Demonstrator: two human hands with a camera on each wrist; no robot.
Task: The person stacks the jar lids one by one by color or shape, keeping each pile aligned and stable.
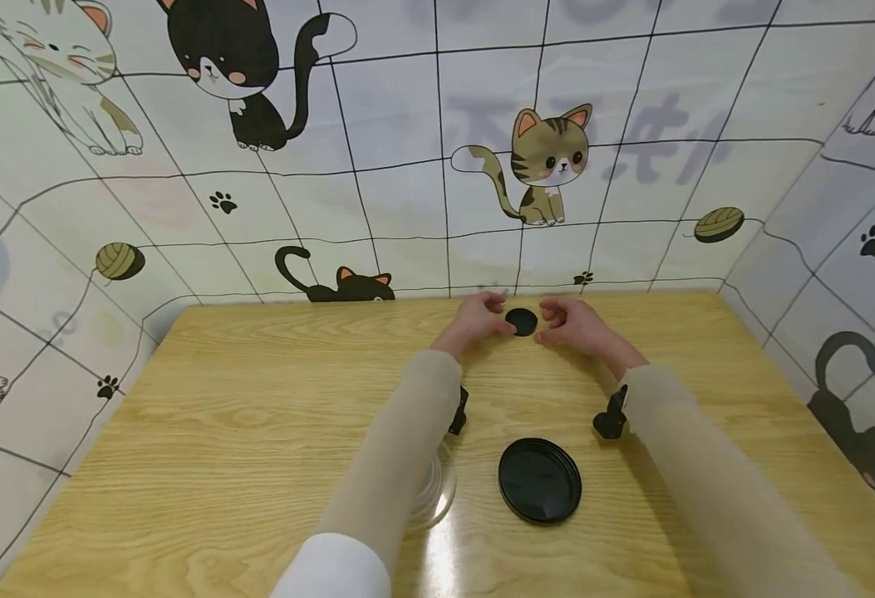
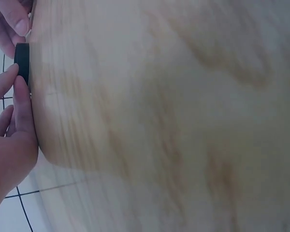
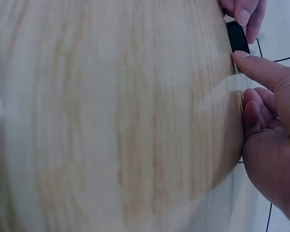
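Note:
A small black disc (image 1: pixel 521 321) lies flat near the table's far edge, between my two hands. From the side, in the left wrist view, the disc (image 2: pixel 22 60) shows a low, thick edge. My left hand (image 1: pixel 476 322) is at its left side, thumb tip against the rim, other fingers loosely bent beyond it. To its right is my right hand (image 1: pixel 575 324), fingers loosely bent and a small gap from the disc in the head view. In the right wrist view, the thumb of my right hand (image 3: pixel 275 106) overlaps the disc's near end; contact is unclear.
A larger black round lid (image 1: pixel 539 481) with a raised rim lies nearer on the wooden table (image 1: pixel 280 399). Left of it, a clear round piece (image 1: pixel 443 490) is partly hidden by my left sleeve. A cat-patterned cloth wall (image 1: pixel 400 191) rises behind the far edge.

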